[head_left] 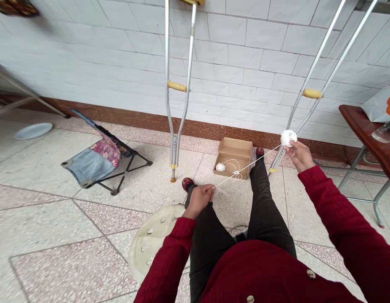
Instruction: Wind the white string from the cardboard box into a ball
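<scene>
Over speckled terrazzo flooring [40,176], a left hand [199,201] and right hand [300,156] hold white yarn [248,168] taut.
Left fist, at 10 o'clock, closes on the strand; right hand, half-curled at 2 o'clock, grips a fuzzy yarn ball [288,138]. Farther, at 12 o'clock, an open cardboard box [235,147] holds a smaller ball [220,167]; aluminium crutches [171,126] stand before a tiled wall [245,54].

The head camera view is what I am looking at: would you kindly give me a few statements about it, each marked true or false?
The right hand holds a ball of white yarn. True.
The left hand grips a crutch. False: it holds a yarn strand running from that ball.
A smaller yarn ball lies in the open cardboard box. True.
The box sits on the red table. False: it sits on the tiled floor.
</scene>
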Tool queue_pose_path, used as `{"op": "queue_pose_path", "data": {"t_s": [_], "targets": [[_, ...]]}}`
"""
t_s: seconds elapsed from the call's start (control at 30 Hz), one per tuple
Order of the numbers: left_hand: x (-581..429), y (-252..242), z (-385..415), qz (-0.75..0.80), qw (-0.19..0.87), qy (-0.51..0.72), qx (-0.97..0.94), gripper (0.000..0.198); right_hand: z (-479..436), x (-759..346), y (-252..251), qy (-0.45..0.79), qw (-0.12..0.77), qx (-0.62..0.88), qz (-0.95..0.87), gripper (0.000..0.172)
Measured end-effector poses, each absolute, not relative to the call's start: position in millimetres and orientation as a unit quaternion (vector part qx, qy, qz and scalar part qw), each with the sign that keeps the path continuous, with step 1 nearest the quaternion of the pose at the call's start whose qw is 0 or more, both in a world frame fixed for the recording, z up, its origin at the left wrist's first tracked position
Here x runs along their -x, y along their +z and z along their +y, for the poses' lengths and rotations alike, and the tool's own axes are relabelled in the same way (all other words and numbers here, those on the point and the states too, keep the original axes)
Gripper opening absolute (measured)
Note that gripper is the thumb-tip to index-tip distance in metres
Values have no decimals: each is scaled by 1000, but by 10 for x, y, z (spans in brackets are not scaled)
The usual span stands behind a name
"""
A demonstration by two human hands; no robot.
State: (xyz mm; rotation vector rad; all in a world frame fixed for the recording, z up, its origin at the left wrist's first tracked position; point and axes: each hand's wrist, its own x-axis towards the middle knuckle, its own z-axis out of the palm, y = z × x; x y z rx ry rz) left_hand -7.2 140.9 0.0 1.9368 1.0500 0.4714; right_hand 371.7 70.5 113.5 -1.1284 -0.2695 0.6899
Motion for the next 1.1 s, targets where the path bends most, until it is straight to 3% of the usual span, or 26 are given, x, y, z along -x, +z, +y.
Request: {"op": "queue_pose_path", "data": {"t_s": [0.1,0.2,0.27,0.4,0.47,0.63,0.73,0.8,0.93,1.0,1.1], "targets": [[154,-50,1616,430,405,192,-784,33,647,-3630,1175,342,769,514,-167,12],[-38,7,1699,434,381,217,-787,17,602,-3252,1255,412,706,509,-269,24],[-273,130,1706,426,377,264,-779,23,595,-2972,1335,442,665,506,-327,31],[-794,490,1579,317,498,340,-731,38,658,-2560,1470,482,583,502,-420,40],[-972,611,1435,247,587,337,-694,34,720,-2483,1487,480,551,505,-459,42],[-952,587,1042,231,623,272,-696,40,905,-2735,1326,297,508,612,-529,28],[-751,584,955,226,579,199,-758,41,917,-2938,1078,113,411,684,-592,22],[-625,649,993,227,541,174,-791,41,827,-2947,876,66,330,684,-647,25],[-477,761,1208,247,443,193,-840,35,449,-2660,552,162,235,608,-741,27],[-465,725,1292,241,419,198,-853,34,248,-2480,491,233,245,572,-748,26],[-505,558,1271,238,460,194,-833,34,56,-2315,524,391,332,552,-658,19]]}}
